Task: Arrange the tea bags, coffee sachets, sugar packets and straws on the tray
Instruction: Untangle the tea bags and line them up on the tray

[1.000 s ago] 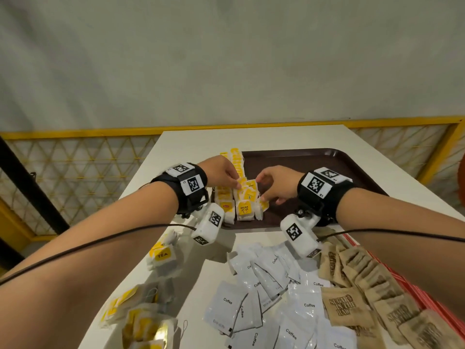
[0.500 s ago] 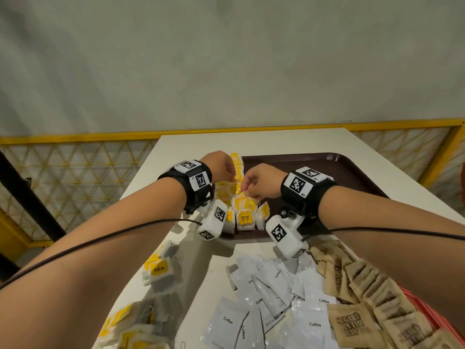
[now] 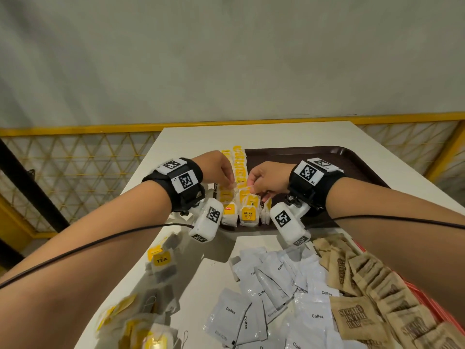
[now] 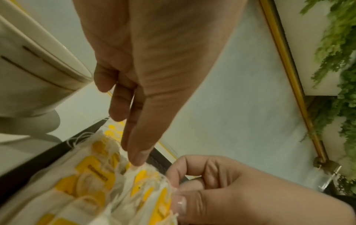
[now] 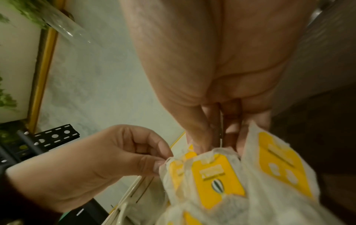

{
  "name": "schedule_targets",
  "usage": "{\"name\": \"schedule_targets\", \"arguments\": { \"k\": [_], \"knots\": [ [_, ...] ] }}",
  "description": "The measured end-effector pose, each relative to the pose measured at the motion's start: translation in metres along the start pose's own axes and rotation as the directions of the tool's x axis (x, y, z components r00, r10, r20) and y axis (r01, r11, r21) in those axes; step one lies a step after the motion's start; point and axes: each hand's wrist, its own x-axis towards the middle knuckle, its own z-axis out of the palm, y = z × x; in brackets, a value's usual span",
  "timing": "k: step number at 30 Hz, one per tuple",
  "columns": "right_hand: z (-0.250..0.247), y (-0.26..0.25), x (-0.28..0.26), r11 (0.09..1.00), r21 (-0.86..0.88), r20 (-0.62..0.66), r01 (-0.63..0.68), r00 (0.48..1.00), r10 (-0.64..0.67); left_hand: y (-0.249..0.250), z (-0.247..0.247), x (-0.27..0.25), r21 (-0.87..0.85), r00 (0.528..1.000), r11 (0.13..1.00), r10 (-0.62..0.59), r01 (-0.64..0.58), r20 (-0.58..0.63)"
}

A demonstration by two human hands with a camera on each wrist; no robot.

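The tray lay on the table, with the rows of tea bags along its left edge. Compared with a second earlier, both hands had moved closer together over these rows. The left hand and the right hand each pinched one end of a bag, fingers curled; the rows looked nearly done, while the coffee sachets were still waiting off the tray, near its front edge
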Motion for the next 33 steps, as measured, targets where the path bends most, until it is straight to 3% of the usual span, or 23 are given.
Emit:
{"name": "schedule_targets", "arguments": {
  "k": [5,15,22,26,33],
  "knots": [
    [0.002,0.004,0.006,1.000,0.019,-0.114,-0.018,0.993,0.020,-0.003,0.008,0.003,0.014,0.997,0.999,-0.028,0.029,-0.070],
    [0.007,-0.003,-0.001,1.000,-0.007,-0.055,0.002,0.998,-0.002,0.003,0.017,0.026,0.126,0.991,0.989,-0.064,0.079,-0.117],
    [0.007,0.000,0.004,1.000,0.013,-0.098,-0.015,0.995,0.016,0.010,0.007,0.034,0.139,0.992,0.985,-0.085,0.098,-0.096],
    [0.008,0.000,0.006,0.998,-0.059,-0.132,-0.013,0.991,0.005,0.015,0.010,0.036,0.250,0.988,0.956,-0.151,0.151,-0.017],
    [0.011,-0.001,0.007,0.996,-0.078,-0.122,-0.041,0.992,0.032,0.021,0.016,0.040,0.390,0.981,0.904,-0.193,0.173,0.013]
  ]
}}
